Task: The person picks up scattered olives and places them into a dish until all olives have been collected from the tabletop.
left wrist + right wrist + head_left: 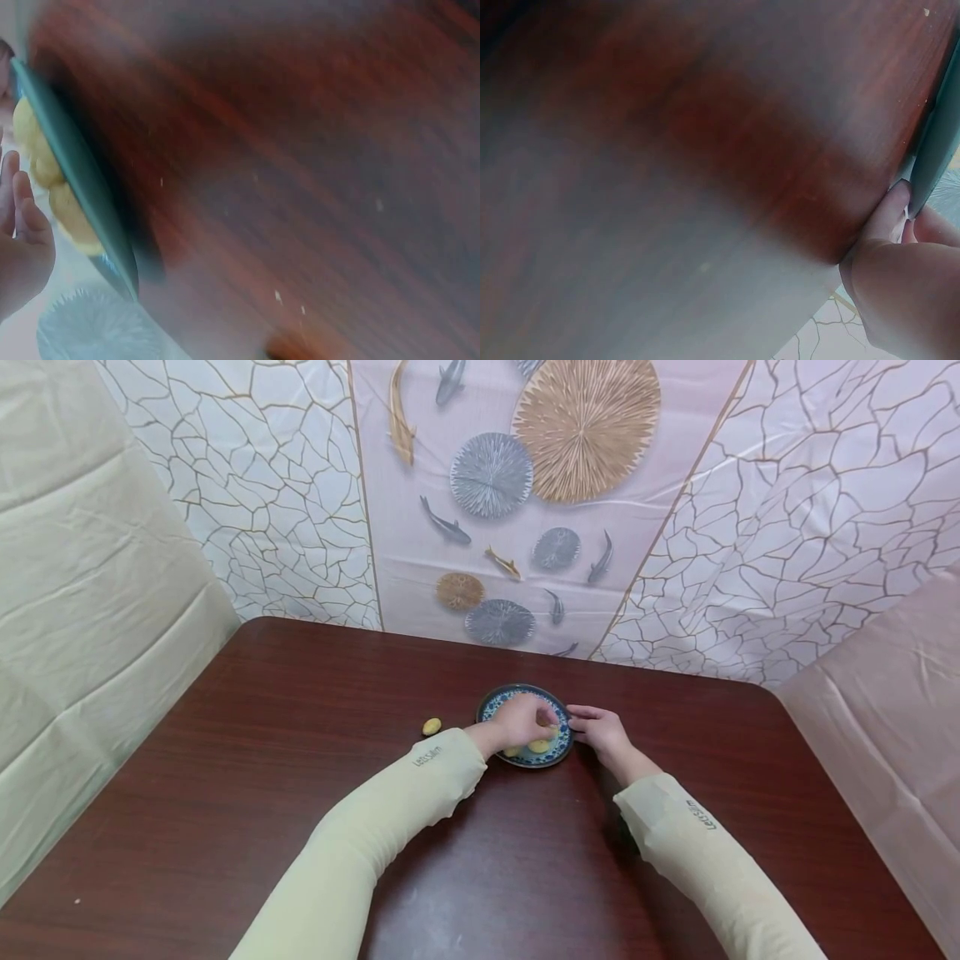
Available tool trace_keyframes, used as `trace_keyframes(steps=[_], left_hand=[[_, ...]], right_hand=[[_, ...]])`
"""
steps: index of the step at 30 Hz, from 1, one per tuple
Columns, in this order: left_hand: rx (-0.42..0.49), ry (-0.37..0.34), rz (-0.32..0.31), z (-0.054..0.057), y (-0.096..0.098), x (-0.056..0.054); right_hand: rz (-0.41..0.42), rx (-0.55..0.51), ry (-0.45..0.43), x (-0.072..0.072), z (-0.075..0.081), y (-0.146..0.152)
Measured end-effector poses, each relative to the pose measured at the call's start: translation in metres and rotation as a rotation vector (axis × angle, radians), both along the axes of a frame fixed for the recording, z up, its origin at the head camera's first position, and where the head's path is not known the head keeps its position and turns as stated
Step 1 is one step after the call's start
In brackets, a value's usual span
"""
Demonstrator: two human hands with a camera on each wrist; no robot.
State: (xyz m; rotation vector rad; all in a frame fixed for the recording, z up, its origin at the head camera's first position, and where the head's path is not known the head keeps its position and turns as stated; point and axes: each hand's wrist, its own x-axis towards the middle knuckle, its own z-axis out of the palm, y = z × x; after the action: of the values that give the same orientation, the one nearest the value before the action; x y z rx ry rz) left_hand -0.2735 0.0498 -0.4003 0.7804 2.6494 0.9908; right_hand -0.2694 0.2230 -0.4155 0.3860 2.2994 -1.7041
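A round plate with a blue-and-white pattern and dark rim lies on the table. Several small yellow potatoes sit in it, partly hidden by my left hand in the head view. That hand reaches over the plate from the left, thumb and fingers curled around a potato near the plate's right side. At the right rim, my right hand pinches the plate's edge between thumb and fingers. Another yellow potato lies on the table, left of the plate.
The dark reddish-brown wooden table extends around the plate. Behind it hangs a patterned cloth with fish and round motifs. Plain pale cloth covers the left side, and a similar cloth hangs at right.
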Motion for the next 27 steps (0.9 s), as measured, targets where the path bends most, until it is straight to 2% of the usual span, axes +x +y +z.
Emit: trace_keyframes(steps=[8, 15, 18, 22, 27], left_hand=[[0.157, -0.073, 0.09, 0.011, -0.033, -0.008], [0.198, -0.101, 0.141, 0.018, -0.074, -0.014], [0.192, -0.132, 0.145, 0.015, -0.094, -0.013], [0.172, -0.169, 0.158, 0.005, -0.122, -0.011], [0.16, -0.164, 0.183, -0.007, -0.15, -0.007]], right_hand=[[0.0, 0.006, -0.003, -0.002, -0.003, -0.001], [-0.013, 0.018, -0.014, -0.004, -0.005, 0.002], [-0.01, 0.024, -0.014, -0.004, -0.006, 0.003], [-0.002, 0.029, -0.016, -0.004, -0.005, 0.003], [0.004, 0.021, -0.027, -0.004, -0.005, 0.002]])
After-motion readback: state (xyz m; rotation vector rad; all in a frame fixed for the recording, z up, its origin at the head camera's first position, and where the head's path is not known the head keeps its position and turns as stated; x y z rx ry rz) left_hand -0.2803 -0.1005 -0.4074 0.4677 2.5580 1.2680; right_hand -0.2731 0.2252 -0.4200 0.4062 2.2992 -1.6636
